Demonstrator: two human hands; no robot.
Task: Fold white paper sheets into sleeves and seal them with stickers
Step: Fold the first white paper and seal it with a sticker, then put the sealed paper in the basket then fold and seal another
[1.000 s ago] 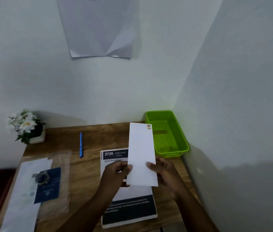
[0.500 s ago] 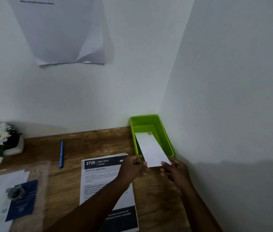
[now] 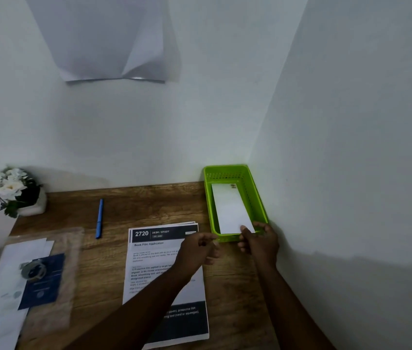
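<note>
A folded white paper sleeve (image 3: 230, 208) with a small sticker at its far end lies lengthwise inside the green plastic basket (image 3: 258, 198) at the desk's back right corner. My right hand (image 3: 259, 239) is at the basket's near end, its thumb and fingers pinching the sleeve's near edge. My left hand (image 3: 197, 251) hovers just left of the basket over the printed sheets, fingers loosely curled and holding nothing. White paper sheets (image 3: 10, 274) lie at the left with a dark blue sticker card (image 3: 44, 281) and a tape roll (image 3: 33, 269) on them.
A stack of printed instruction sheets (image 3: 154, 256) lies mid-desk. A blue pen (image 3: 99, 218) lies behind it. A white flower pot (image 3: 15, 193) stands at the back left. Walls close the back and right side; a paper hangs on the back wall.
Both hands carried the sleeve from above the printed sheets to the right and down into the green basket. My left hand has let go of it.
</note>
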